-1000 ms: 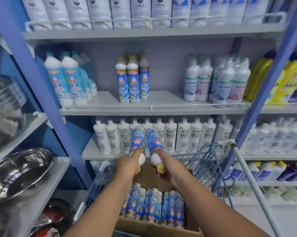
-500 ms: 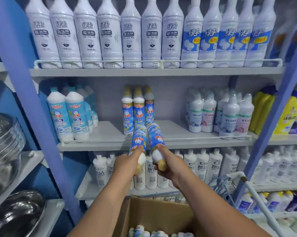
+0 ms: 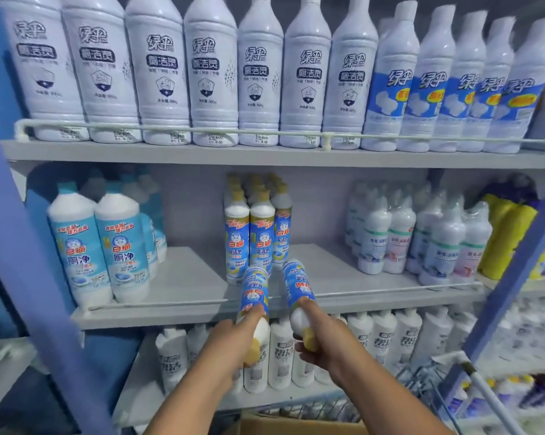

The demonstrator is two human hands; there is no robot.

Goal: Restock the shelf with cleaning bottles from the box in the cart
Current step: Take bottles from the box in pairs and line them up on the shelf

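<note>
My left hand (image 3: 230, 343) grips a blue-and-white cleaning bottle (image 3: 254, 293) by its yellow-capped neck, base pointing up at the shelf. My right hand (image 3: 323, 343) grips a matching bottle (image 3: 298, 285) the same way, beside it. Both bottle bases reach the front rail of the middle shelf (image 3: 186, 284), just below a group of identical bottles (image 3: 254, 233) standing upright there. Only the top edge of the cardboard box (image 3: 296, 423) shows at the bottom, with the wire cart (image 3: 428, 381) to its right.
Large white bottles (image 3: 202, 76) fill the top shelf. Light-blue bottles (image 3: 101, 246) stand at the middle shelf's left and wrapped white bottles (image 3: 422, 237) at its right. White bottles (image 3: 374, 340) line the lower shelf. A blue upright post (image 3: 23, 246) runs down the left.
Both hands have lifted the two bottles up from above the box to the middle shelf's front edge. The view has tilted upward, so the box has nearly dropped out of sight.
</note>
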